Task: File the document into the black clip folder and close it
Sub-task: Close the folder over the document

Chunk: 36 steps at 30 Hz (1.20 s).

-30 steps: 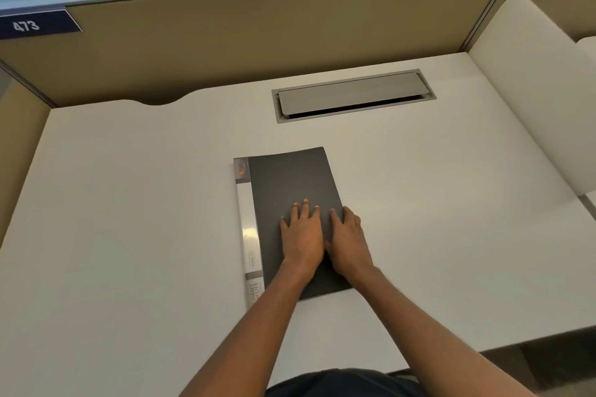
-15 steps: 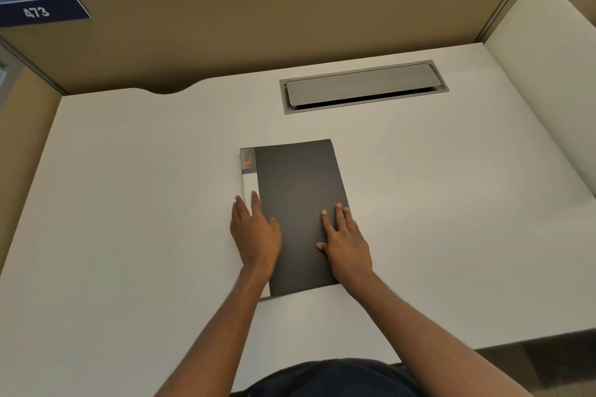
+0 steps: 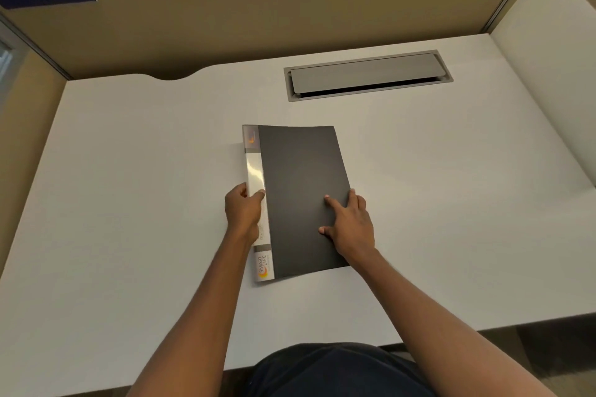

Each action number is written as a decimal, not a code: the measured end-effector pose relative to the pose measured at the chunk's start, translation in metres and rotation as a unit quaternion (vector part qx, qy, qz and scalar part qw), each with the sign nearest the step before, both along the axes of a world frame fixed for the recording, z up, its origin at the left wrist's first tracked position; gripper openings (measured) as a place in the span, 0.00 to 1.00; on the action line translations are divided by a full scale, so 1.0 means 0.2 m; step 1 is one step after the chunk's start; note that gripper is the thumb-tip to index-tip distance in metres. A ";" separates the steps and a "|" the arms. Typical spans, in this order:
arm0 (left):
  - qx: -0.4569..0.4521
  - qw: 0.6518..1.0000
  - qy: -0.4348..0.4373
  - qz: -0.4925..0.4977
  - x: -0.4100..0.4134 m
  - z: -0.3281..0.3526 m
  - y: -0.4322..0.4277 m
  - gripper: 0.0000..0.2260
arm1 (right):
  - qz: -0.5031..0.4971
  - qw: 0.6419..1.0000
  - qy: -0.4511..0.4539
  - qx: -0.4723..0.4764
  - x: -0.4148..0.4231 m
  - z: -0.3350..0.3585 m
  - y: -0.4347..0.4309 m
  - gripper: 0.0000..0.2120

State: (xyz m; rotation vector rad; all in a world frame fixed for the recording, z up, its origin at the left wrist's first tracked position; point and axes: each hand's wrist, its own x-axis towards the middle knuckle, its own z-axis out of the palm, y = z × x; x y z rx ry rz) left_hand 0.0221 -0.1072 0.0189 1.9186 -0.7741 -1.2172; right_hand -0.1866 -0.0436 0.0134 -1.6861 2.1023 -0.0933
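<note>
Black clip folder (image 3: 300, 196) closed; left hand (image 3: 243, 209) seemingly gripping spine.

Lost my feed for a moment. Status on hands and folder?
Left hand gripping the folder at its spine edge. Right hand flat on the cover. Folder closed, lying on the desk. Nothing in the way.

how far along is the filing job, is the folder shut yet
Looks nearly done: the black folder lies shut on the desk, and no loose document shows, though whether it is inside cannot be seen. In hand: the left hand has a grip on the spine edge, and the right hand rests flat on the cover. Left: probably only letting go.
</note>
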 end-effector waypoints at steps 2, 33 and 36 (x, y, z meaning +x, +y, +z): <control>-0.002 0.999 0.022 -0.034 0.04 0.01 -0.01 0.14 | -0.007 1.000 -0.019 0.001 -0.01 0.01 -0.02 0.35; -0.043 0.981 -0.184 -0.037 0.57 0.10 -0.74 0.12 | -0.143 0.956 -0.251 -0.051 0.47 0.10 -1.06 0.33; -0.032 0.981 -0.188 -0.032 0.60 0.11 -0.89 0.14 | -0.145 0.957 -0.248 -0.049 0.51 0.10 -1.21 0.33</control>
